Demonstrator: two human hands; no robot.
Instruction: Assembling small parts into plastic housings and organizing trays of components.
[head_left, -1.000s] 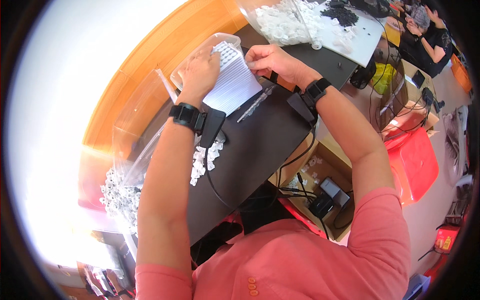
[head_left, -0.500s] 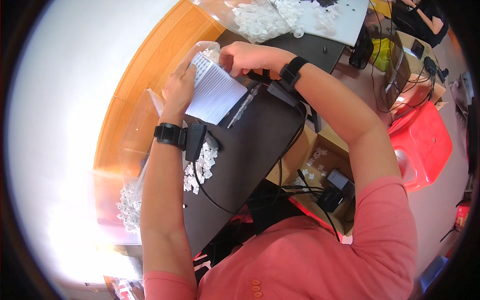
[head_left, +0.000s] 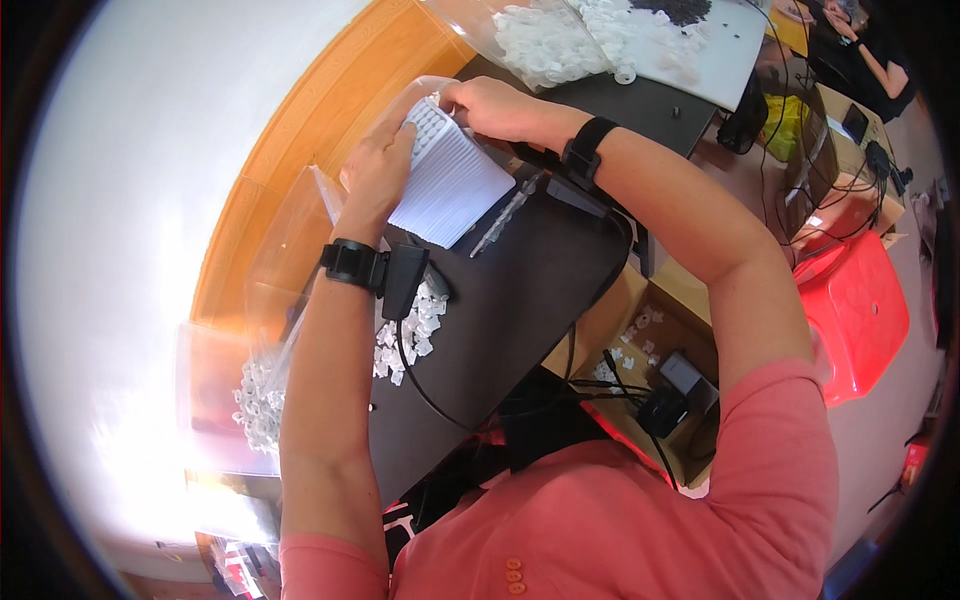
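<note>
My left hand (head_left: pixel 380 165) grips the left side of a white stack of sticker sheets (head_left: pixel 452 200), with the thumb lying over it. Rows of round dots show at the stack's upper end, and narrow stripes run across the lower part. At that upper end, my right hand (head_left: pixel 492 108) is bent inward with its fingers closed; what the fingertips hold is hidden. A clear plastic bag (head_left: pixel 418 92) lies just behind both hands. Beside the left wrist, small white plastic pieces (head_left: pixel 412 335) are heaped on the dark table (head_left: pixel 500 310). A thin clear strip (head_left: pixel 505 218) rests right of the sheets.
More white pieces fill a clear bag (head_left: pixel 258 405) at the left and a heap (head_left: pixel 550 45) at the far side. A white board (head_left: pixel 725 60) holds dark bits. An open carton (head_left: pixel 590 320), a red stool (head_left: pixel 860 315), cables and a seated person (head_left: pixel 865 60) are at the right.
The whole view has shifted a little, so things sit farther right. My right fingers have moved slightly at the upper end of the sheets; the left hand keeps its grip.
</note>
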